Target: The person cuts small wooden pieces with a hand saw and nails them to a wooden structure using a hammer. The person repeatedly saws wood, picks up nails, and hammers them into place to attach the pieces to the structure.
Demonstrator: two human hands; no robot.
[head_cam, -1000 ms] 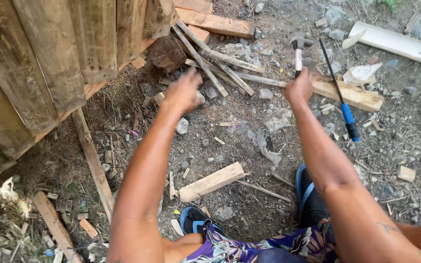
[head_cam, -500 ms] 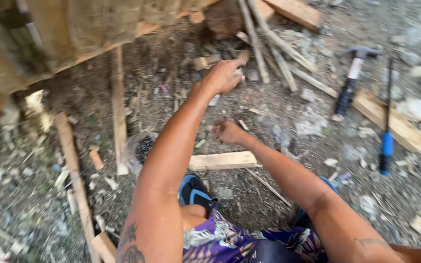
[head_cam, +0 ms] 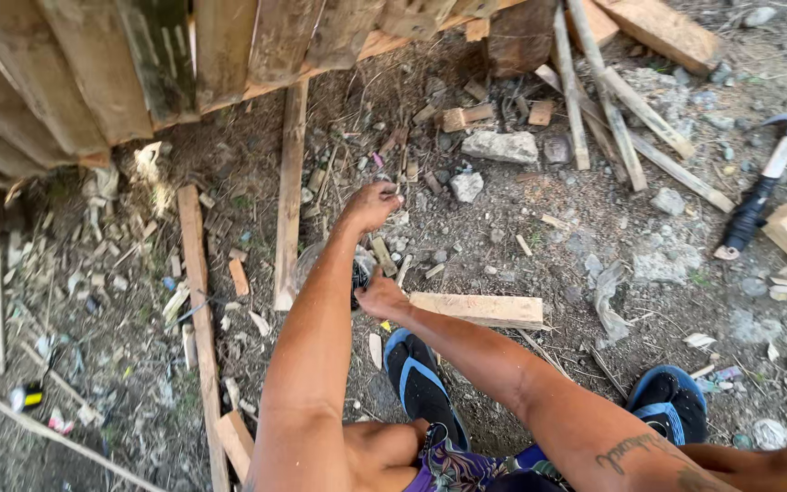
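Two hands (head_cam: pixel 371 208), one hammer (head_cam: pixel 762 187), two sandals (head_cam: pixel 421 378)

The left hand (head_cam: pixel 371 206) reaches out over the ground (head_cam: pixel 539 264), with the right hand (head_cam: pixel 377 297) nearer the body, just behind it. A short plank (head_cam: pixel 477 309) lies on the ground directly right of the right hand. A long slat (head_cam: pixel 290 196) lies left of the left hand, running up toward the leaning boards (head_cam: pixel 93 73) at the far left. A stone block (head_cam: pixel 500 146) sits beyond the left hand, to its right. A bundle of sticks (head_cam: pixel 612 118) lies farther right, and the hammer (head_cam: pixel 762 187) lies near the right edge. Two sandals (head_cam: pixel 421 378) rest nearest the body, below the plank.
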